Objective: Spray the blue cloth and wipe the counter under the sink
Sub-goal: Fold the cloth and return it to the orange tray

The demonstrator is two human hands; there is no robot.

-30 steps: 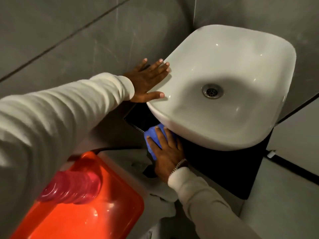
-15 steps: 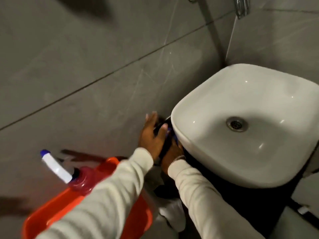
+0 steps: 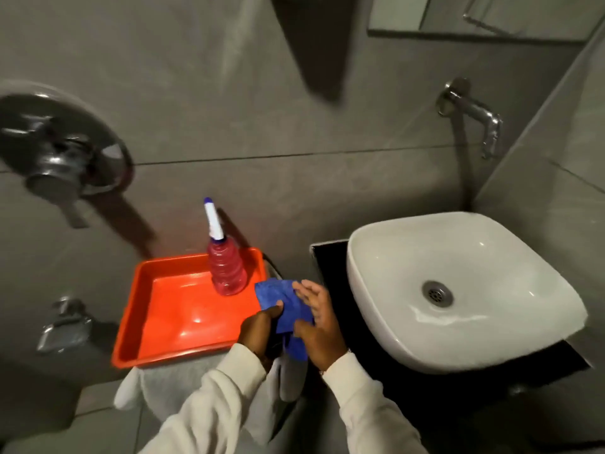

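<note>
The blue cloth (image 3: 284,304) is held between both hands, just left of the sink and over the right edge of the orange tray. My left hand (image 3: 258,330) grips its lower left part, thumb on top. My right hand (image 3: 319,322) presses on its right side with fingers spread. The white basin (image 3: 458,290) sits on a black counter (image 3: 330,273) to the right. A pink spray bottle (image 3: 227,270) with a white and blue nozzle stands upright in the tray's far right corner.
The orange tray (image 3: 170,309) rests on a white-covered stand (image 3: 183,385). A chrome tap (image 3: 474,116) juts from the grey wall above the basin. A round chrome valve (image 3: 62,149) and another wall fitting (image 3: 62,326) are at the left.
Both hands left the sink's underside and came back toward the tray with the cloth. My left hand, earlier flat on the basin rim, now holds the cloth too. The view pulled back and up.
</note>
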